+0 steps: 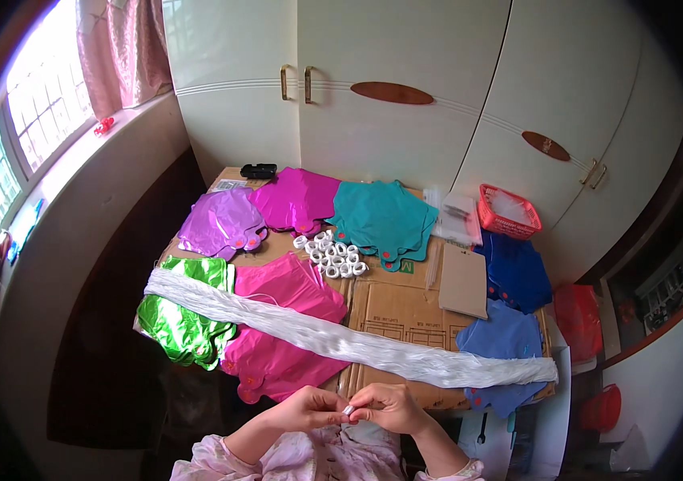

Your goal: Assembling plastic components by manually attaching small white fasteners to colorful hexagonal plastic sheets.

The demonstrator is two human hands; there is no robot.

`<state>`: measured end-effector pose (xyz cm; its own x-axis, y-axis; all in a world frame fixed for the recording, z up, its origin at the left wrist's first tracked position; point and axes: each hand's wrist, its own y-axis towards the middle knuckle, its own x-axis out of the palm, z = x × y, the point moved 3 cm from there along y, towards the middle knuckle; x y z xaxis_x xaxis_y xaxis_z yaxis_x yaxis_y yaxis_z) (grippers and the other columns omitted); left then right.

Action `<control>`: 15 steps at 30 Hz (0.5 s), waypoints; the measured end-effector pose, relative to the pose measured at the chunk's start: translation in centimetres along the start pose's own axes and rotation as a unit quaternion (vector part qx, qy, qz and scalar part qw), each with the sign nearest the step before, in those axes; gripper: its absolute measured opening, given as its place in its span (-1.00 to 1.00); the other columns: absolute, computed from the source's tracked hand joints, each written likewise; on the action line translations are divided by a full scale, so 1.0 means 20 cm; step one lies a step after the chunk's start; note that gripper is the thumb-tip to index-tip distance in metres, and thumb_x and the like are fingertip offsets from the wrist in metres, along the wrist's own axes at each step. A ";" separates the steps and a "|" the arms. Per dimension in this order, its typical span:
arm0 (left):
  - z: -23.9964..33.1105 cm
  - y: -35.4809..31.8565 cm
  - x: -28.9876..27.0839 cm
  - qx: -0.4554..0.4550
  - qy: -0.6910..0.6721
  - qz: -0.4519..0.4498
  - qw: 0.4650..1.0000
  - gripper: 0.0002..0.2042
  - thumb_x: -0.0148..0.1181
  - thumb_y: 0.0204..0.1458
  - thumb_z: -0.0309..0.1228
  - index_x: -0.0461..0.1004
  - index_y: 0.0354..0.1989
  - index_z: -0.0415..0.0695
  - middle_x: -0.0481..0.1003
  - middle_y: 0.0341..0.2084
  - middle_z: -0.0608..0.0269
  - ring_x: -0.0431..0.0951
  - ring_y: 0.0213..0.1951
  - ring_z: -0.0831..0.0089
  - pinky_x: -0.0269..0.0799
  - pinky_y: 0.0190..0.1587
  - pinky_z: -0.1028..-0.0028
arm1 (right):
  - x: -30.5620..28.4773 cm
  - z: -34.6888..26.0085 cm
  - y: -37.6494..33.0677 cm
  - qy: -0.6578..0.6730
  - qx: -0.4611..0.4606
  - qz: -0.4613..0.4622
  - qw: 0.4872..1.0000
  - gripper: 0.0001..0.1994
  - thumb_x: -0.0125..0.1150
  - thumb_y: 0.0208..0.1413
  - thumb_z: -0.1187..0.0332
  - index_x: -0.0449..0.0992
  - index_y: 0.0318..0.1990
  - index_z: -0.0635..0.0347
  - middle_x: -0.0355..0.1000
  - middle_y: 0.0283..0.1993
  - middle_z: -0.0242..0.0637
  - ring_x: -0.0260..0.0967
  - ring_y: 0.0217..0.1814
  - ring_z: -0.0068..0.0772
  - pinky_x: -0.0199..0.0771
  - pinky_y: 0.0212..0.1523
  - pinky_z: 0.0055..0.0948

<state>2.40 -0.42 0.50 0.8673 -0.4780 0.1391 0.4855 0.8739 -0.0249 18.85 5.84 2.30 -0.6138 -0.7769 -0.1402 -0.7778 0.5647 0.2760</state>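
Observation:
Close to my body, just past the table's near edge, my left hand [313, 409] and my right hand [392, 406] meet fingertip to fingertip. Both are closed in a pinch on one small white coil [348, 410], mostly covered by the fingers. A long hank of white string [317, 337] stretches across the table in front of them, over a pink foil stack [289, 293] and a green foil stack [185, 341]. Farther back lies a heap of small white coils [337, 256] that look like the one I hold.
More flat foil stacks ring the cardboard-covered table [397, 309]: lilac [221, 220], magenta [297, 196], teal [381, 216], dark blue [517, 272] and pale blue [501, 329]. A grey-brown board [463, 282], a red basket [509, 210] and a black object [259, 171] are there too. White cabinets stand behind.

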 end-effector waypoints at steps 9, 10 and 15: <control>-0.01 0.03 0.00 0.020 -0.151 0.016 0.988 -0.77 0.07 0.02 -0.68 0.14 -0.30 -0.18 0.48 -0.41 0.17 0.50 -0.22 0.51 0.40 -0.23 0.56 | 0.01 0.01 0.00 0.035 0.105 0.036 0.993 -0.90 0.26 -0.05 0.52 0.49 -0.38 0.37 0.50 -0.38 -0.29 0.46 -0.34 -0.58 0.46 -0.36 -0.64; 0.00 0.03 0.00 0.027 -0.142 0.018 0.989 -0.77 0.07 0.02 -0.69 0.13 -0.30 -0.18 0.47 -0.41 0.18 0.50 -0.22 0.52 0.40 -0.23 0.57 | 0.00 -0.01 0.02 0.016 0.101 0.028 0.994 -0.90 0.26 -0.04 0.52 0.50 -0.38 0.37 0.49 -0.38 -0.29 0.45 -0.35 -0.57 0.45 -0.37 -0.63; 0.05 0.01 -0.08 0.008 0.078 0.121 0.990 -0.75 0.17 -0.01 -0.60 0.17 -0.30 -0.20 0.47 -0.47 0.25 0.47 -0.32 0.65 0.39 -0.34 0.61 | -0.04 -0.08 0.13 -0.170 0.074 -0.046 0.982 -0.88 0.25 -0.06 0.41 0.52 -0.37 0.24 0.46 -0.40 -0.28 0.44 -0.38 -0.41 0.41 -0.36 -0.50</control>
<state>0.93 0.60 1.24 0.9651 -0.2609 -0.0228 0.2604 0.9652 -0.0233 17.47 7.44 4.60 -0.5307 -0.7025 -0.4742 -0.8273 0.5509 0.1098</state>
